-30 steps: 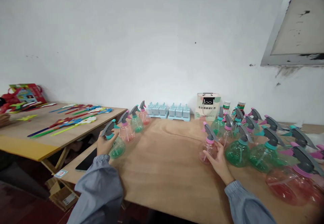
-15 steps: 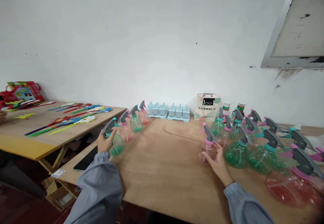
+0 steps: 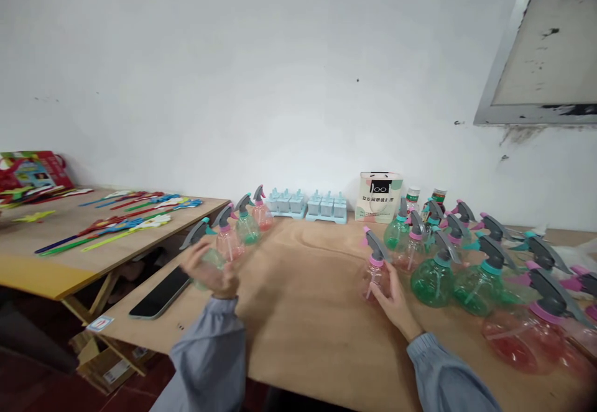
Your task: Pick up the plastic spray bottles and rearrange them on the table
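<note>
- the right hand (image 3: 393,299) is gripping a pink spray bottle (image 3: 375,263), its thumb pressing on the near side and its fingers wrapping around the right side of the body.
- this bottle is standing upright on the near tabletop (image 3: 308,325), right of the middle, with its pink nozzle pointing left.
- the left hand (image 3: 211,270) is showing blurred and loosely opened, its thumb and fingers spreading apart on the near side of a green spray bottle (image 3: 198,233); i cannot tell whether it is touching it.
- that green bottle is standing at the near end of a row on the left, its turquoise nozzle facing right.
- a pink bottle (image 3: 229,244), a second green bottle (image 3: 248,230) and a small-looking pink bottle (image 3: 262,215) are following it toward the far side.
- a crowd of green and pink spray bottles (image 3: 433,283) is filling the right side, just beyond the right hand.
- a dark phone (image 3: 161,292) is lying flat to the left of the left hand.
- two light-blue mould sets (image 3: 326,207) are sitting side by side at the far edge, near the wall.
- a paper bag (image 3: 379,197) is standing to their right, with two jars (image 3: 413,198) showing farther right behind the bottles.
- coloured long-stemmed pieces (image 3: 135,222) are lying on another tabletop (image 3: 46,281) at the far left.
</note>
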A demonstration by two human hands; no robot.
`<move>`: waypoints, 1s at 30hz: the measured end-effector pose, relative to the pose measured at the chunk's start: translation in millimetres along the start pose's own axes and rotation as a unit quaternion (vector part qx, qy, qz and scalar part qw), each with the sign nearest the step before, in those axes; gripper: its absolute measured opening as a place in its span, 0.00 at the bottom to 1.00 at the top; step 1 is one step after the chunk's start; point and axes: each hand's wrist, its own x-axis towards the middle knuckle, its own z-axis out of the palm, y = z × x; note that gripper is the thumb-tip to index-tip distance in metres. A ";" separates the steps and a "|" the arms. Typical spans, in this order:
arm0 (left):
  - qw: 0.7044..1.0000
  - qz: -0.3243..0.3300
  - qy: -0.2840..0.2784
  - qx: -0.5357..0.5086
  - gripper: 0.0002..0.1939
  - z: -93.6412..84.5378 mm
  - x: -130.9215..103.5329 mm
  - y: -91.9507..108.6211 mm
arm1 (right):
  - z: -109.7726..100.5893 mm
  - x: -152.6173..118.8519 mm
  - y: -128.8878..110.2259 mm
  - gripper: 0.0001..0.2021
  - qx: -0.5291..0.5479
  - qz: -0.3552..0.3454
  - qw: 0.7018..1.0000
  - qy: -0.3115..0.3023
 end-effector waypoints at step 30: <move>0.906 -0.242 -0.173 -0.302 0.23 142.7 -85.9 134.7 | -45.1 22.0 6.6 0.37 -0.260 -0.003 0.922 0.287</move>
